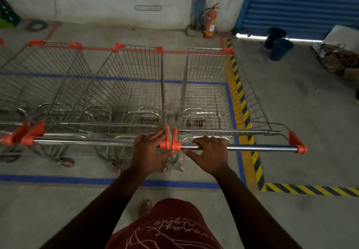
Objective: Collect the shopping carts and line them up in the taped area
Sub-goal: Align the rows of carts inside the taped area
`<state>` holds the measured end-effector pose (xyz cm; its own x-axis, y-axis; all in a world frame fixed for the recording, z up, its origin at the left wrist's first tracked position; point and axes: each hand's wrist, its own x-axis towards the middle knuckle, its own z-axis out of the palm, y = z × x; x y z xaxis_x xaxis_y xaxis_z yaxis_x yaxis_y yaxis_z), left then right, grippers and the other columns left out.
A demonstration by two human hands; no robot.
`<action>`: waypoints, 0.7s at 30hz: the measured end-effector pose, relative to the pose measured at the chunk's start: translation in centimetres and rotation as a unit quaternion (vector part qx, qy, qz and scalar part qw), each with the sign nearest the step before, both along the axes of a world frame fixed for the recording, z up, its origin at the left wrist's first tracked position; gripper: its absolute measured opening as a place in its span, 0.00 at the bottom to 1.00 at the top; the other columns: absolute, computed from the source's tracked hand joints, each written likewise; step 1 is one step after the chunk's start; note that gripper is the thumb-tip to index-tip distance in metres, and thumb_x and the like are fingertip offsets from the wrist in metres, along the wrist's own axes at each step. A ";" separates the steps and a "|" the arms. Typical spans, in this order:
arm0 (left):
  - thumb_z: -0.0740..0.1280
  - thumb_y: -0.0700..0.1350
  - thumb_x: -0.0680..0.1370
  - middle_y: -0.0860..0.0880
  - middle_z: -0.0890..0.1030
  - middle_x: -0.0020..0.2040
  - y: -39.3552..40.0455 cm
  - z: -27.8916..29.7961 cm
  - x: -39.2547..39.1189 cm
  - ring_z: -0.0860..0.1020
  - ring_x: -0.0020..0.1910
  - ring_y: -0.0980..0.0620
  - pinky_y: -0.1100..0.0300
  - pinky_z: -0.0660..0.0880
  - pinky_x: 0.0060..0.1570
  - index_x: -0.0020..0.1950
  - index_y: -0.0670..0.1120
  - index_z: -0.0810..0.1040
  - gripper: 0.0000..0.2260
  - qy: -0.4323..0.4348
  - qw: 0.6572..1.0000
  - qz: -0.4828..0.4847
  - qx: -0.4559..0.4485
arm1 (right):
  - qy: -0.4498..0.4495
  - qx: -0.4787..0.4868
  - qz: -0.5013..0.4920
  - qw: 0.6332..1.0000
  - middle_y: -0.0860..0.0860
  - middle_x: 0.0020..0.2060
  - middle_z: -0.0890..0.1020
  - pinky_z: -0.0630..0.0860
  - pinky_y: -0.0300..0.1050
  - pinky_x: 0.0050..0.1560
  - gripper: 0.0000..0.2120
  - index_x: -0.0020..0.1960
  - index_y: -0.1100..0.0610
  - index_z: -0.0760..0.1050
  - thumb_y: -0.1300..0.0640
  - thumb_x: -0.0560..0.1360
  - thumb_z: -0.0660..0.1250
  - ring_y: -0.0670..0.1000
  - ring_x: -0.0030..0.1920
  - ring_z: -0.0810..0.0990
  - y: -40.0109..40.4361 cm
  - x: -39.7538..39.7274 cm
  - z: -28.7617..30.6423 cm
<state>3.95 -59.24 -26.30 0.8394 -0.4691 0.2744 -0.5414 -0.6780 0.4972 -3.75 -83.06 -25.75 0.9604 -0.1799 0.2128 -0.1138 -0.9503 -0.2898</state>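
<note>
Three wire shopping carts with orange corner caps stand side by side inside a blue taped rectangle (pixel 58 178). The rightmost cart (pixel 209 93) sits at the rectangle's right edge, its handle bar (pixel 258 148) running to the right. The middle cart (pixel 132 85) stands just left of it, the two orange handle ends nearly touching. A third cart (pixel 44 77) is further left. My left hand (pixel 149 147) grips the right end of the middle cart's handle. My right hand (pixel 209 153) grips the left end of the rightmost cart's handle.
Yellow-black hazard tape (pixel 250 151) runs along the right side of the blue tape and off to the right. A red fire extinguisher (pixel 210 23) stands by the back wall. Blue buckets (pixel 279 48) and bags (pixel 338 58) lie at the right near a blue shutter (pixel 303 3).
</note>
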 end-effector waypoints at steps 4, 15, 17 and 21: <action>0.70 0.66 0.72 0.55 0.73 0.77 -0.1 0.2 -0.1 0.81 0.65 0.56 0.49 0.72 0.59 0.75 0.51 0.76 0.35 -0.013 1.000 0.002 0.012 | 0.007 0.002 0.002 1.000 0.41 0.40 0.83 0.67 0.49 0.53 0.26 0.46 0.44 0.82 0.23 0.72 0.62 0.47 0.45 0.82 -0.1 0.1 0.1; 0.66 0.67 0.74 0.55 0.70 0.79 0.1 1.2 -0.2 0.73 0.73 0.57 0.49 0.66 0.66 0.78 0.51 0.72 0.35 0.035 0.999 -0.021 0.004 | 0.062 -0.002 0.059 0.996 0.41 0.56 0.84 0.58 0.60 0.73 0.30 0.62 0.41 0.79 0.23 0.72 0.57 0.49 0.62 0.80 -0.7 0.0 0.9; 0.66 0.65 0.76 0.54 0.73 0.77 0.2 1.6 -0.3 0.74 0.73 0.55 0.46 0.67 0.68 0.77 0.51 0.73 0.32 0.038 0.999 -0.025 -0.014 | 0.052 -0.007 0.062 0.997 0.42 0.57 0.84 0.60 0.63 0.74 0.27 0.63 0.42 0.79 0.27 0.74 0.58 0.50 0.62 0.81 -0.6 0.0 1.3; 0.68 0.55 0.78 0.53 0.79 0.71 0.4 1.4 0.1 0.80 0.66 0.53 0.38 0.72 0.66 0.73 0.50 0.77 0.24 0.032 0.997 -0.030 -0.057 | -0.007 0.134 0.037 0.990 0.41 0.48 0.86 0.76 0.57 0.60 0.14 0.57 0.44 0.81 0.40 0.78 0.64 0.47 0.49 0.84 0.0 0.7 1.6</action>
<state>4.01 -58.87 -24.95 0.8285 -0.4875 0.2756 -0.5439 -0.5833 0.6033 -3.06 -83.11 -24.14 0.9704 -0.1612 0.1797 -0.0417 -0.8452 -0.5329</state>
